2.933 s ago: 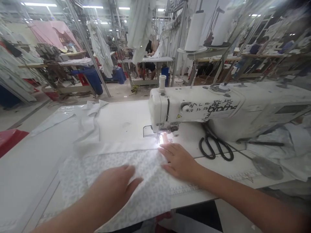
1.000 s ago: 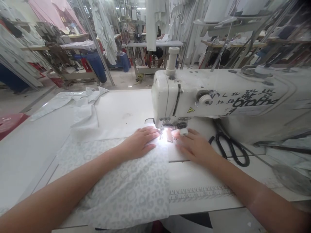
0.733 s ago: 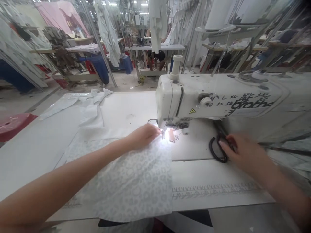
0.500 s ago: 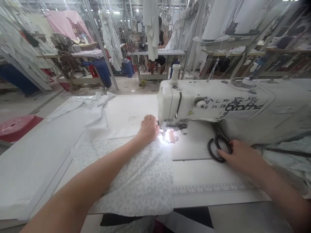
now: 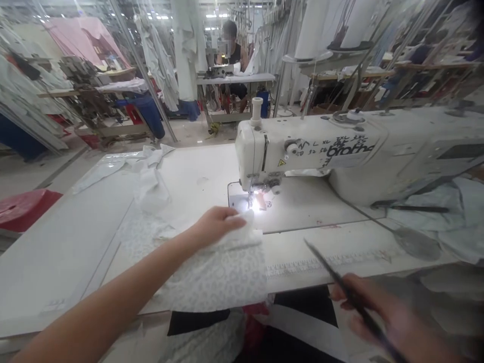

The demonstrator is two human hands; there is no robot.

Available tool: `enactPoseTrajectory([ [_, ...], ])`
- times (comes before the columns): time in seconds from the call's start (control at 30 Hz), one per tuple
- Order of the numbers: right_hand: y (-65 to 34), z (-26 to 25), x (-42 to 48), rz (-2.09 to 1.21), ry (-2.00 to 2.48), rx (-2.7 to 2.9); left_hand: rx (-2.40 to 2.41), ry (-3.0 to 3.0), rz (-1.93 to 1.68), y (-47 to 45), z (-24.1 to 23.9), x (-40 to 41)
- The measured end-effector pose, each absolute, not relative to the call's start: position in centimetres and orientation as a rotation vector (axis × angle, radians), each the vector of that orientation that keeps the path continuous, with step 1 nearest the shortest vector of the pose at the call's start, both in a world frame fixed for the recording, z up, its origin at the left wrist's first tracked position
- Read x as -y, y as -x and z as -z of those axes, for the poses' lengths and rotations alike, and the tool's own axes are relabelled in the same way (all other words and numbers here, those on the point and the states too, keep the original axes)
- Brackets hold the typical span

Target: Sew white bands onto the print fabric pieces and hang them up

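My left hand (image 5: 217,225) pinches the edge of a pale leopard-print fabric (image 5: 227,277), just in front of the lit needle area of the white sewing machine (image 5: 260,156). The cloth spreads over the table and hangs past its front edge. At the lower right my right hand (image 5: 378,307), blurred by motion, is closed around a pair of black scissors (image 5: 351,297). Their blades point up and left over the ruler strip (image 5: 321,264), apart from the fabric. The handles are mostly hidden by the hand and blur.
White scraps (image 5: 151,176) lie on the table's left part. More printed cloth (image 5: 434,217) is heaped right of the machine. A red stool (image 5: 26,206) stands at the left. Behind, a person (image 5: 232,50) sits at another machine, among hanging white garments (image 5: 189,45).
My right hand has picked up the scissors from under the machine arm and brought them toward me. My left hand has drawn the fabric edge back from the needle.
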State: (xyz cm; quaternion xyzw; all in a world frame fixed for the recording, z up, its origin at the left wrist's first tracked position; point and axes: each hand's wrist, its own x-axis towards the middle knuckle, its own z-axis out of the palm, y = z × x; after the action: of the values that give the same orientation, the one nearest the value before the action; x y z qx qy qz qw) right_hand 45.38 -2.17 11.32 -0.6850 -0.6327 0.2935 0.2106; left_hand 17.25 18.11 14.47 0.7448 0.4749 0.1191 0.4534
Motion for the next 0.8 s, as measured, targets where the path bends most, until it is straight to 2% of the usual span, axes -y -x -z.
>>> enactPoseTrajectory([
  [0.07,-43.1,-10.6,4.6,-1.014,1.805,1.768,-1.065,-1.554,-0.226,-16.3,-15.0,-14.7],
  [0.27,-38.9,-10.8,4.9,-1.176,1.812,1.701,-1.015,-1.229,-0.214,-15.9,-15.0,-8.3],
  [0.5,-37.0,-12.4,4.6,-1.068,1.713,1.816,-1.031,-1.231,-0.232,-16.3,-14.4,-5.6],
  [0.63,-36.6,-11.6,5.9,-0.993,1.806,1.835,-1.031,-1.196,-0.236,-16.1,-13.7,-4.4],
  [0.8,-36.5,-10.3,7.7,-1.06,1.912,1.818,-0.979,-1.216,-0.192,-15.8,-12.5,-3.3],
])
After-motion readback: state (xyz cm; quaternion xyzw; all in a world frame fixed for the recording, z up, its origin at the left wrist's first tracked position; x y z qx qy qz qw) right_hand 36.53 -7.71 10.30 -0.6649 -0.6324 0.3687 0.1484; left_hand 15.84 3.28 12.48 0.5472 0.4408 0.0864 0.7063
